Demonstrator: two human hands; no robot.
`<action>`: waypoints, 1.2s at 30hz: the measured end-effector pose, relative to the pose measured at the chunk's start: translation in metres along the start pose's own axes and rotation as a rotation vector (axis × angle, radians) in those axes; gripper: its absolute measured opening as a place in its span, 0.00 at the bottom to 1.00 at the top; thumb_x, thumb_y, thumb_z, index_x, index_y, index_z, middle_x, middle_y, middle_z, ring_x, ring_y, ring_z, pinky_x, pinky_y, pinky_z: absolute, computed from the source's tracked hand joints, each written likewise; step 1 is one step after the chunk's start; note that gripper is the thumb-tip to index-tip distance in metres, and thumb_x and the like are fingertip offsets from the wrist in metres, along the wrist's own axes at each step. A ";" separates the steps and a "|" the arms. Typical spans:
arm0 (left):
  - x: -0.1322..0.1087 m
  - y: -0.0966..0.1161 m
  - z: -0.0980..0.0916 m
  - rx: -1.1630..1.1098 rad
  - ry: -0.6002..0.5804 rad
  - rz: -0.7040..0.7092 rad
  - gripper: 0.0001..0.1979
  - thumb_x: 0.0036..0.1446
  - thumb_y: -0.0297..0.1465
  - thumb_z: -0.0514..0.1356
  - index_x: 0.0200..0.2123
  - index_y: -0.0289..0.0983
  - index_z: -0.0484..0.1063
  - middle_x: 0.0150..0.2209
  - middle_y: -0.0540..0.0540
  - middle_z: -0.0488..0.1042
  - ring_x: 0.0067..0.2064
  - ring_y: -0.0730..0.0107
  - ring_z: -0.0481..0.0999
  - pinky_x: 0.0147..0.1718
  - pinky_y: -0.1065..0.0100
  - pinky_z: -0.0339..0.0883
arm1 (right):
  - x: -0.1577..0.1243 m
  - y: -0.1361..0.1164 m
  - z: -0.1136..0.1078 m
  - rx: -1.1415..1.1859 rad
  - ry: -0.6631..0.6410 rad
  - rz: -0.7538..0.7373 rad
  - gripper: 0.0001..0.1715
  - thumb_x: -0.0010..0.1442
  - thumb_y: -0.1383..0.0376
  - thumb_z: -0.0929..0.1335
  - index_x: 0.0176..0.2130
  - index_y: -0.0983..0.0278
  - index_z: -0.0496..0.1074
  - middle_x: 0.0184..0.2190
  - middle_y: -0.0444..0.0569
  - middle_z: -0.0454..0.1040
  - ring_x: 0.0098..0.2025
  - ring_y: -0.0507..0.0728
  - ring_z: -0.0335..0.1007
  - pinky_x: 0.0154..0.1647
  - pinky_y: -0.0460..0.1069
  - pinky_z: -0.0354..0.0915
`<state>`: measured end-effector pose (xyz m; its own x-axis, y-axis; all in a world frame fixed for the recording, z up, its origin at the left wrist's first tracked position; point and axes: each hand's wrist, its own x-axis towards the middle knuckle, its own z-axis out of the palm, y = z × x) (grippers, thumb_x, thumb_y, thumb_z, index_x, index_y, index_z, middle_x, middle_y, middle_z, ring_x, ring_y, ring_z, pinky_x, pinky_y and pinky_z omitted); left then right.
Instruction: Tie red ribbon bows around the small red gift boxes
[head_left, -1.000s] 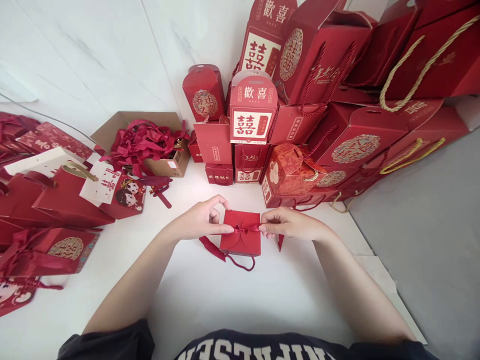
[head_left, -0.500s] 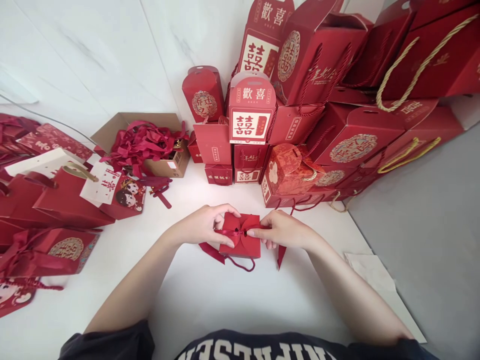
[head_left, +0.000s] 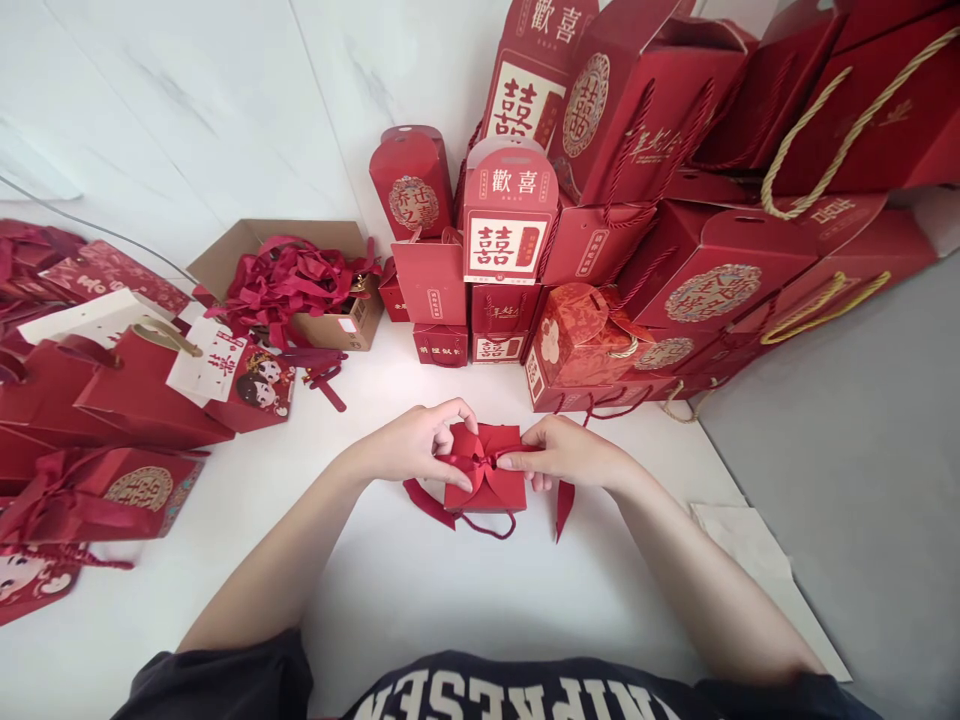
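Observation:
A small red gift box (head_left: 504, 490) rests on the white table in front of me, its top flaps folded together. A dark red ribbon (head_left: 566, 510) runs across the top, knotted at the middle, with tails hanging down on both sides. My left hand (head_left: 420, 445) pinches the ribbon left of the knot, its index finger arched over the box's far left corner. On the other side my right hand (head_left: 566, 455) grips the ribbon just right of the knot, thumb on top. A twisted cord handle (head_left: 487, 528) lies at the box's near side.
Stacked red gift boxes (head_left: 510, 220) stand behind and to the right. At the back left is a cardboard box (head_left: 367, 318) heaped with red ribbons (head_left: 289, 280). More red boxes (head_left: 157, 385) line the left. White paper (head_left: 750, 545) lies at the right by a grey surface.
The knot at the centre looks tighter, with the ribbon drawn closer to the box's middle. Both hands stay on the ribbon, nearly in place. The whole view has shifted slightly.

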<state>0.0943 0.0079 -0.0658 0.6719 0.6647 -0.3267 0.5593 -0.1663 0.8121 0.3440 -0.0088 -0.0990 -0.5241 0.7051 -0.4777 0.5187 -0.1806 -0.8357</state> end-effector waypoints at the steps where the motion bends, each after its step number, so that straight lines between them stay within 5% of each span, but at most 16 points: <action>1: 0.000 0.000 0.000 0.013 0.005 0.004 0.26 0.44 0.42 0.69 0.42 0.41 0.62 0.18 0.62 0.55 0.20 0.78 0.53 0.21 0.76 0.50 | 0.000 -0.001 0.000 0.006 0.002 0.001 0.31 0.50 0.41 0.71 0.29 0.68 0.75 0.21 0.49 0.75 0.23 0.53 0.71 0.25 0.46 0.67; 14: 0.001 0.004 0.005 0.125 0.069 0.019 0.24 0.45 0.45 0.68 0.41 0.41 0.65 0.17 0.61 0.57 0.21 0.78 0.54 0.22 0.76 0.49 | -0.001 -0.001 0.000 0.030 -0.008 -0.014 0.27 0.52 0.44 0.71 0.27 0.67 0.73 0.20 0.46 0.74 0.23 0.52 0.71 0.25 0.45 0.66; 20: -0.004 0.003 -0.001 -0.037 0.095 -0.028 0.23 0.47 0.47 0.66 0.38 0.38 0.65 0.18 0.58 0.63 0.20 0.78 0.56 0.21 0.75 0.50 | -0.004 -0.002 -0.010 0.081 -0.085 -0.118 0.28 0.54 0.43 0.70 0.27 0.66 0.70 0.22 0.45 0.73 0.23 0.51 0.69 0.27 0.45 0.66; 25: -0.006 -0.001 -0.010 -0.089 -0.025 -0.089 0.21 0.50 0.48 0.64 0.25 0.33 0.71 0.18 0.54 0.60 0.21 0.80 0.53 0.19 0.73 0.45 | -0.008 -0.005 -0.016 0.150 -0.147 -0.199 0.27 0.59 0.45 0.67 0.26 0.65 0.66 0.18 0.41 0.67 0.20 0.48 0.63 0.23 0.43 0.61; 36: -0.004 -0.017 -0.022 -0.097 -0.117 -0.147 0.19 0.47 0.44 0.67 0.21 0.33 0.71 0.17 0.54 0.58 0.21 0.79 0.53 0.21 0.73 0.49 | -0.008 0.004 -0.026 0.014 -0.104 -0.089 0.24 0.56 0.47 0.69 0.32 0.67 0.75 0.11 0.37 0.62 0.12 0.46 0.53 0.13 0.42 0.52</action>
<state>0.0716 0.0243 -0.0674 0.6417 0.5864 -0.4943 0.6098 0.0008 0.7925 0.3679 0.0030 -0.0913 -0.6349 0.6440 -0.4267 0.4582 -0.1308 -0.8792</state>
